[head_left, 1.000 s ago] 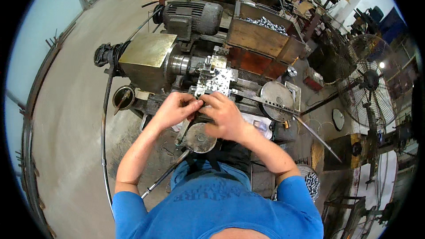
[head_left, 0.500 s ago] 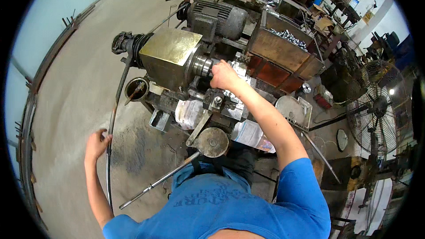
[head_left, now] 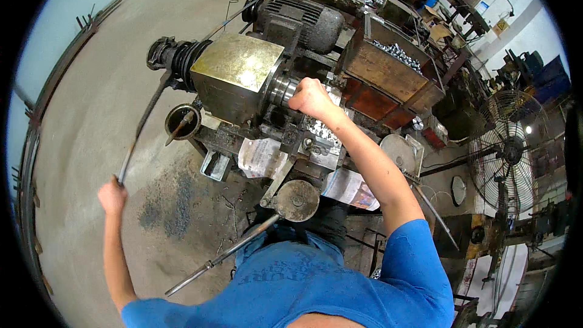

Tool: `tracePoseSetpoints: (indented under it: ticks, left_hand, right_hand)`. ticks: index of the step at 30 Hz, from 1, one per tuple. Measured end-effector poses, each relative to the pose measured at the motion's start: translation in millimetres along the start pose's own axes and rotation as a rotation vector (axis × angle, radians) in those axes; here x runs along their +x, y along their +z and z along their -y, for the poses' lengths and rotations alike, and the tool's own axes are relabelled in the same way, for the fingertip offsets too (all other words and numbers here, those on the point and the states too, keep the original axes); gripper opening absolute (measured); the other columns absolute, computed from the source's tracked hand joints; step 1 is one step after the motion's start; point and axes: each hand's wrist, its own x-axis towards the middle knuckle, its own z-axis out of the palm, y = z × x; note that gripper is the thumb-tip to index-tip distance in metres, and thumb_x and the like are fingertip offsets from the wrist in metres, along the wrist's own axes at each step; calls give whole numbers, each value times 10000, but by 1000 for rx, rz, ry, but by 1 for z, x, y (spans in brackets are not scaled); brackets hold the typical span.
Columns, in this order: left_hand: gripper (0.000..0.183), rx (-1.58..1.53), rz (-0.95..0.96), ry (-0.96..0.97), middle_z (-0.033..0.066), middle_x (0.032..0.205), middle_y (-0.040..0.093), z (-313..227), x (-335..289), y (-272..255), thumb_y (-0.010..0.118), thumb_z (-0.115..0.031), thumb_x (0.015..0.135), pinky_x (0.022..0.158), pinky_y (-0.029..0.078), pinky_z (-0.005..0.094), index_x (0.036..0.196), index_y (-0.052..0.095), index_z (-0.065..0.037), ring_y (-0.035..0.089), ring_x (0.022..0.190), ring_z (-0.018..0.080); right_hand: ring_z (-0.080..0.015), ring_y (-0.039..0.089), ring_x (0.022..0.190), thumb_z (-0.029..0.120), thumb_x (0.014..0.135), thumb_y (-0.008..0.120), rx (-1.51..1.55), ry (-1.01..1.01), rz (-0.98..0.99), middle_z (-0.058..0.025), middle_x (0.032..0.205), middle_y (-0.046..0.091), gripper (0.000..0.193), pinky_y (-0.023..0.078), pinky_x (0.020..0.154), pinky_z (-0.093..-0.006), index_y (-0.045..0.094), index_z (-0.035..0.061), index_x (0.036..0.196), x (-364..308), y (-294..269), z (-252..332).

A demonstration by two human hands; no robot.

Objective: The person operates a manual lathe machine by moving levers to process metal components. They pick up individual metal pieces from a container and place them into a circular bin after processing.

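Observation:
My left hand [head_left: 113, 195] is out to the left, closed around the lower end of a long dark lever bar [head_left: 141, 127] that runs up to the black end of the machine [head_left: 173, 56]. My right hand [head_left: 311, 98] is closed at the machine's spindle [head_left: 280, 90], next to the brass-coloured gearbox housing [head_left: 237, 73]. What my right hand grips is hidden under its fingers. A round handwheel [head_left: 296, 200] with a long rod handle [head_left: 218, 258] sits in front of my body.
A grey electric motor [head_left: 300, 18] sits behind the gearbox. A wooden box of small shiny metal parts [head_left: 395, 61] stands at the right rear. A pedestal fan [head_left: 507, 152] is at far right. Concrete floor [head_left: 79, 103] spreads to the left.
Both hands left the part at the machine's middle. My left hand swung out left and took hold of the lever bar; my right hand moved up to the spindle.

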Motion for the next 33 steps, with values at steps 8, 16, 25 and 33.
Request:
tracePoseSetpoints:
  ticks: [8,16,25,33]
  left_hand:
    - [209,-68,27,-96,174,819,629,29,61,2,574,-136,754,689,487,417,932,607,-32,612,788,329]
    - [507,-850,275,-127,193,787,607,-163,-4,125,686,-244,689,705,465,350,1089,549,37,601,796,268]
    - [338,42,290,528,124,907,624,-211,59,135,630,-184,725,624,495,411,1061,602,-169,621,774,298]
    - [779,-413,401,249,165,805,638,-223,-28,137,612,-148,712,672,483,431,1384,221,-103,613,729,339]
  right_hand:
    - [-372,557,975,132,550,595,55,-173,-150,-258,1115,531,170,449,849,-364,644,22,670,-25,-24,3]
    - [-366,533,1026,114,561,608,33,-131,-394,-192,1168,531,144,444,853,-371,601,50,690,-144,-92,-94]
    - [-330,601,758,124,558,602,-101,507,-406,-179,848,609,193,477,689,-345,630,5,708,-319,-106,-229]
    - [-365,548,968,156,585,602,-469,915,-359,-177,1077,574,483,443,849,-408,580,39,1053,-428,-95,-364]
